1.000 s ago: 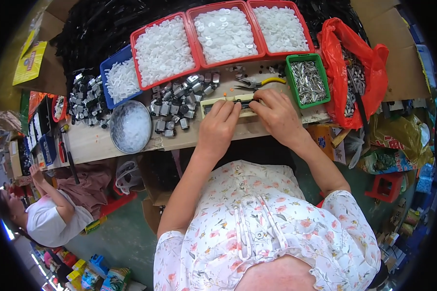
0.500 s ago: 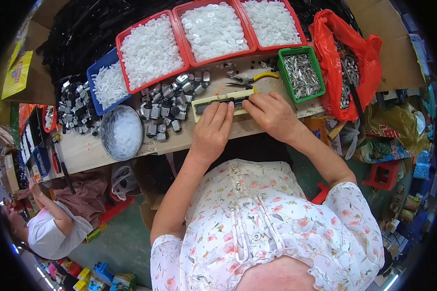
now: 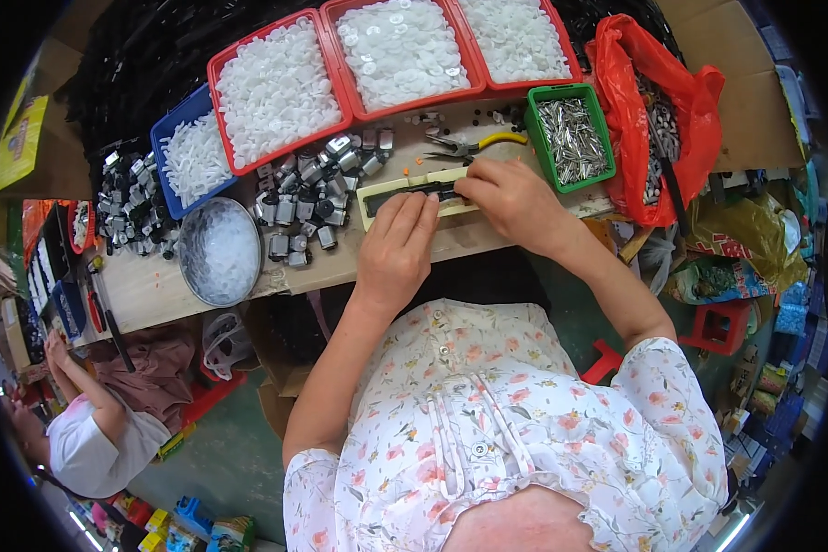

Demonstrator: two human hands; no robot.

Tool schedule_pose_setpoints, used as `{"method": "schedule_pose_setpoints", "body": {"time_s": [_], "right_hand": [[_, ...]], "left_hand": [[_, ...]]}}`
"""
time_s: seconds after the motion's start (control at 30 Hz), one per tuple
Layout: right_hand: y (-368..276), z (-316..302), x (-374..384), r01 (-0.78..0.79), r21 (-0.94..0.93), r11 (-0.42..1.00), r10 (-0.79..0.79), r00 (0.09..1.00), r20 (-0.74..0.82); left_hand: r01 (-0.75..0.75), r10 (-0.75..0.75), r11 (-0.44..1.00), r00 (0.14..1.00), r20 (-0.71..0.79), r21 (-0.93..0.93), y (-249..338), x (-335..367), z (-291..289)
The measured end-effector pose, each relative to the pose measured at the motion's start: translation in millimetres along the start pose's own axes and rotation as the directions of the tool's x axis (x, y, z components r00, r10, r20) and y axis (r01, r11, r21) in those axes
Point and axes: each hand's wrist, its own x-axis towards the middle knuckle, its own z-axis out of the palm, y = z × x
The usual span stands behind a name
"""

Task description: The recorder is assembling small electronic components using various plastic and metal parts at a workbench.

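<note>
At the table's near edge lies a cream, tray-like holder (image 3: 372, 190) with a long, narrow black plastic part (image 3: 412, 194) in it. My left hand (image 3: 398, 244) is closed over the part's middle, fingertips pressed together on it. My right hand (image 3: 517, 204) pinches at the right end of the black part; its fingers hide what is between them. Pliers with yellow-and-black handles (image 3: 499, 140) lie just behind the holder. Small silver motor-like parts (image 3: 294, 204) are heaped to the left of it.
Red trays (image 3: 350, 107) of white plastic pieces line the back. A green bin (image 3: 605, 166) of metal pins and a red bag (image 3: 704, 106) stand right. Left are a blue bin (image 3: 164, 138) and a round metal bowl (image 3: 259, 253). Another person (image 3: 101, 442) sits at far left.
My right hand has shifted slightly up and left, its fingers bent more tightly. The left hand stays on the black part. The whole view has slid a little; the other person's hands have moved.
</note>
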Motion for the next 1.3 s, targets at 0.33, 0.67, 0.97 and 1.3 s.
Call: {"method": "schedule_pose_setpoints", "body": {"time_s": [0.33, 0.67, 0.97, 1.3], "right_hand": [[-14, -9, 33, -0.059, 0.227, 0.972, 0.065, 0.998, -0.019], [-74, 60, 98, 0.020, 0.151, 0.988, -0.002, 0.993, -0.118], [-64, 35, 89, 0.053, 0.309, 0.950, 0.024, 0.970, -0.241], [-63, 15, 55, 0.192, 0.281, 0.940, -0.059, 0.906, -0.420]], "left_hand": [[0.244, -0.204, 0.952, 0.956, -0.209, 0.187, -11, -9, -51], [0.423, -0.392, 0.871, 0.905, -0.165, 0.252, -34, -22, -63], [0.415, -0.375, 0.888, 0.903, -0.210, 0.200, -34, -20, -68], [0.437, -0.747, -0.038, 0.585, 0.316, -0.899, 9, 8, -58]]}}
